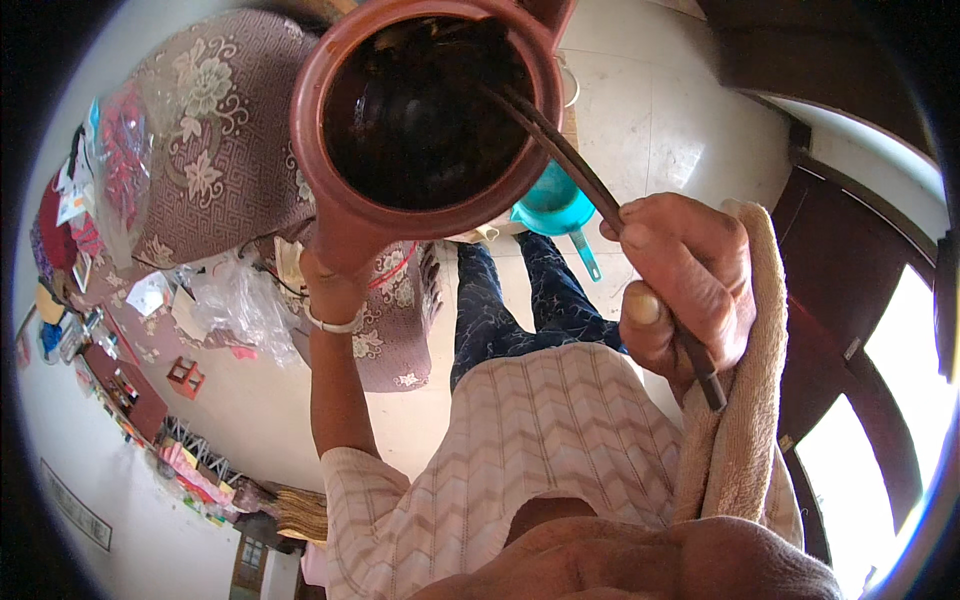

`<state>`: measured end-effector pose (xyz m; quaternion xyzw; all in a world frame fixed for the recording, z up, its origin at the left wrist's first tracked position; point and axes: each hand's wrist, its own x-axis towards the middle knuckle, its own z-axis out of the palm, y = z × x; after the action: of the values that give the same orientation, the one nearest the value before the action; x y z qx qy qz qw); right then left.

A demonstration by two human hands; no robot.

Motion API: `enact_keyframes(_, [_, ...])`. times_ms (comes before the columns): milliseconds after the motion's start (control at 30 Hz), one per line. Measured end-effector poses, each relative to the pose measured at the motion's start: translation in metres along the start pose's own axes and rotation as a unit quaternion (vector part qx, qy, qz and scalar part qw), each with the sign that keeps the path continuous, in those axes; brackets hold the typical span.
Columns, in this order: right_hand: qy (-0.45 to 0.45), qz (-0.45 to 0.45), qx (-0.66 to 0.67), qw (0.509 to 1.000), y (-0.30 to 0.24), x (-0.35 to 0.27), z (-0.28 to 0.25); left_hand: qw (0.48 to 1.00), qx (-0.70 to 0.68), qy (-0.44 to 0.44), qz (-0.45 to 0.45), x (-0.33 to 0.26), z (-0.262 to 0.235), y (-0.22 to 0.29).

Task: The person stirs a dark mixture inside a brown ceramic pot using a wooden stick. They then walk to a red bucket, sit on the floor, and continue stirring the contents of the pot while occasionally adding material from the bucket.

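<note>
A reddish-brown clay pot point(308, 110) is held up high, tilted so its round mouth faces me. Dark liquid point(420, 120) with some lumps near the far edge shows inside. My left hand point(335, 290) is closed around the pot's stubby handle, at the lower left. In my right hand point(690, 270) is a pair of dark chopsticks point(575, 165), gripped near the thick end. Their thin ends reach over the rim into the pot. A tan towel point(765, 340) hangs against the outer side of my right hand; whether it is held cannot be told.
Below the pot is a teal plastic dipper or basin with a handle point(585, 255). A sofa with a floral cover point(230, 130) stands at the left, with clear plastic bags point(245, 305) beside it. A small red stool point(185, 377) is on the floor. Dark doors point(835, 260) stand at the right.
</note>
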<state>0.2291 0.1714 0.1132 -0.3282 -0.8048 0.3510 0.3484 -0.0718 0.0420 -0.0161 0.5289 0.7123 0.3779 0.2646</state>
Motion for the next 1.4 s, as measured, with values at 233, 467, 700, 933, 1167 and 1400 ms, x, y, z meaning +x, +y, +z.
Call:
enact_keyframes(233, [-0.037, -0.054, -0.07, 0.995, -0.019, 0.007, 0.019, 0.998, -0.044, 0.044, 0.014, -0.01, 0.005, -0.037])
enact_keyframes(467, [-0.065, -0.13, -0.121, 0.982, -0.029, 0.016, 0.042, 0.993, -0.11, 0.048, -0.004, -0.015, 0.012, -0.052])
enact_keyframes(700, [-0.003, -0.149, -0.202, 0.968, 0.005, 0.036, 0.084, 0.979, -0.19, 0.067, -0.042, -0.017, 0.015, -0.052])
enact_keyframes(933, [0.082, -0.041, -0.112, 0.989, 0.008, 0.048, 0.1, 0.987, -0.145, 0.017, -0.064, -0.022, 0.017, -0.067])
enact_keyframes(1167, [0.088, 0.016, -0.027, 0.996, -0.018, 0.036, 0.082, 0.991, -0.113, 0.064, -0.029, -0.017, 0.018, -0.052])
enact_keyframes(1400, [0.069, -0.087, -0.186, 0.976, -0.021, 0.043, 0.077, 0.99, -0.121, 0.066, -0.019, -0.019, 0.018, -0.059])
